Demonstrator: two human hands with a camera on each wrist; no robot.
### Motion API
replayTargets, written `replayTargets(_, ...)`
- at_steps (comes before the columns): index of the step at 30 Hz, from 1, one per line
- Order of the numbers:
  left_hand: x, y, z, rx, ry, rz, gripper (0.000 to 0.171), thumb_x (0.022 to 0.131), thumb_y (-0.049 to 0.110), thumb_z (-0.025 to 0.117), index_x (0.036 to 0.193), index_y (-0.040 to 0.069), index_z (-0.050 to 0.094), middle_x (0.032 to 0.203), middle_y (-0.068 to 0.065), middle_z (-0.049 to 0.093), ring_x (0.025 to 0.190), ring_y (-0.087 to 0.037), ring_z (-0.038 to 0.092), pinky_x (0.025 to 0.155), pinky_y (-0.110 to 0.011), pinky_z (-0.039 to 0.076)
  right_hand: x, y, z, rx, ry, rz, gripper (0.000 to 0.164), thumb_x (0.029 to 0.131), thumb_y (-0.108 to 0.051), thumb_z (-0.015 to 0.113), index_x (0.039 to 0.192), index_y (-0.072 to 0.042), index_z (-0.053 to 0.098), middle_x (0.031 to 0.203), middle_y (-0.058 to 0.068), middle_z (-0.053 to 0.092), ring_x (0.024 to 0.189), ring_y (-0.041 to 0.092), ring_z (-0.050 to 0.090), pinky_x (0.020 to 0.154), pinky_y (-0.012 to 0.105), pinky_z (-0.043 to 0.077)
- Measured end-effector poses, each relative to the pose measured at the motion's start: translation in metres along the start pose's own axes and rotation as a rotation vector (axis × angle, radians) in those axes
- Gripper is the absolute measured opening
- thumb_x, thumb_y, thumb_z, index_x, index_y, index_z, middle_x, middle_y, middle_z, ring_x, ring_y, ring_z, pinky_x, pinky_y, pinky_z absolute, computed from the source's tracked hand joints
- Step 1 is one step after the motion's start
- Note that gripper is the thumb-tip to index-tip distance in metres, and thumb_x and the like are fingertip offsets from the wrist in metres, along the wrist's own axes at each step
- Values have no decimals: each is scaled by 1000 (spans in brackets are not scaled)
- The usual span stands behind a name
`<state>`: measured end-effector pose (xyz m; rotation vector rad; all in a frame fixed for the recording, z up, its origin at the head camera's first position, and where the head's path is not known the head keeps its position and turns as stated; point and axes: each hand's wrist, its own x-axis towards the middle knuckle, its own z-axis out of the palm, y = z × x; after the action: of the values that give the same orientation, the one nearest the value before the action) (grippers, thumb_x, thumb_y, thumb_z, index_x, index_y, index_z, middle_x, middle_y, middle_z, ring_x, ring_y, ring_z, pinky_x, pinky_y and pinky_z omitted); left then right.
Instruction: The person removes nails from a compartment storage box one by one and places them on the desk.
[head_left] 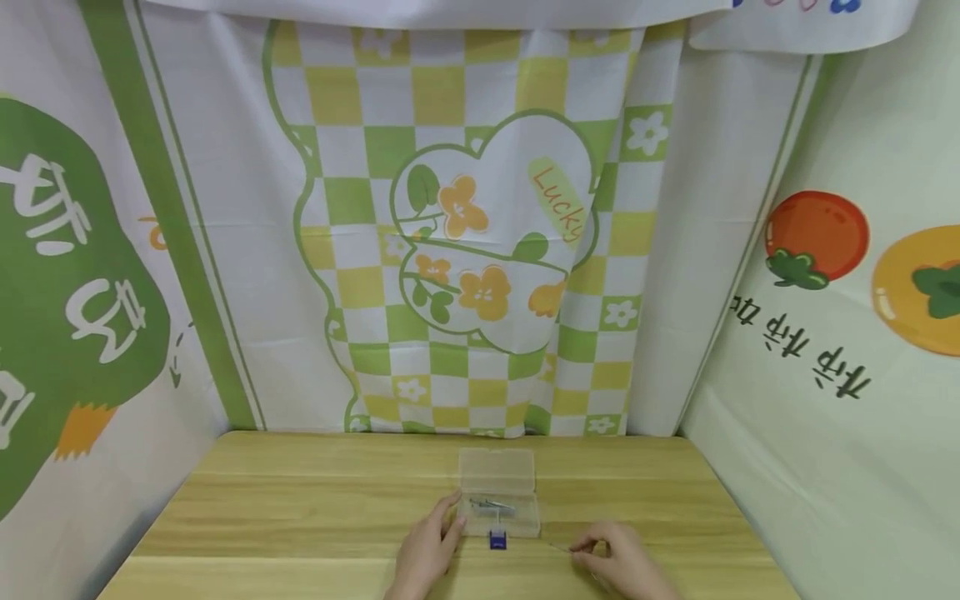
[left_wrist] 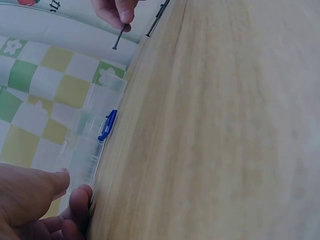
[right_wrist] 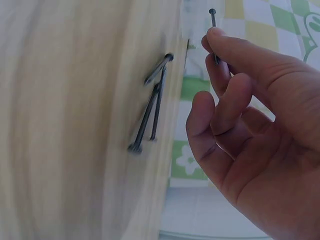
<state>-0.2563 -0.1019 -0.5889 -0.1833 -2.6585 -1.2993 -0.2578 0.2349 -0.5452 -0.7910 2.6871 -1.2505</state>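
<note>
- Your left hand (head_left: 427,546) grips the open box (head_left: 532,518) along its left side, likely steadying it.
- Rightward, your right hand (head_left: 618,557) pinches a nail (right_wrist: 213,19), leaving its head clear.
- Loose nails (right_wrist: 145,117) lie on the surface (head_left: 300,500).

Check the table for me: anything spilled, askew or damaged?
Three loose nails lie jumbled together on the table, outside the open box, looking slightly untidy since similar ones seem to lie inside it. I see no damage.
</note>
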Motion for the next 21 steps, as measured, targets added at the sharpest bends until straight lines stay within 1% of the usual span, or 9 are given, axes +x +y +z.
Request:
replayTargets(5, -1, 1, 0, 3, 9, 2, 44, 106, 27, 66, 148, 14, 60, 58, 12, 46, 44, -4, 39, 43, -23, 29, -10, 6, -4, 22, 7, 40, 8, 95, -19, 80, 99, -12, 80, 92, -8, 72, 86, 4, 63, 73, 26, 51)
replayTargets(9, -2, 1, 0, 10, 16, 6, 43, 106, 26, 66, 147, 14, 61, 58, 13, 46, 44, -3, 39, 43, -24, 30, -17, 10, -8, 13, 15, 58, 7, 95, -19, 80, 99, -13, 80, 92, -8, 71, 86, 2, 61, 71, 25, 49)
replayTargets(15, -2, 0, 1, 14, 25, 17, 44, 106, 26, 66, 148, 13, 61, 58, 13, 46, 44, -3, 38, 43, -23, 30, -24, 14, -12, -55, 47, 61, 8, 94, -23, 82, 96, -15, 80, 92, -12, 71, 86, 2, 62, 73, 27, 51)
replayTargets(21, -1, 1, 0, 14, 27, 11, 44, 106, 26, 66, 148, 13, 61, 58, 13, 46, 44, -3, 38, 43, -23, 30, -28, 18, -10, -140, 92, 102, 6, 91, -24, 84, 90, -20, 79, 86, -18, 69, 85, -1, 62, 77, 29, 53)
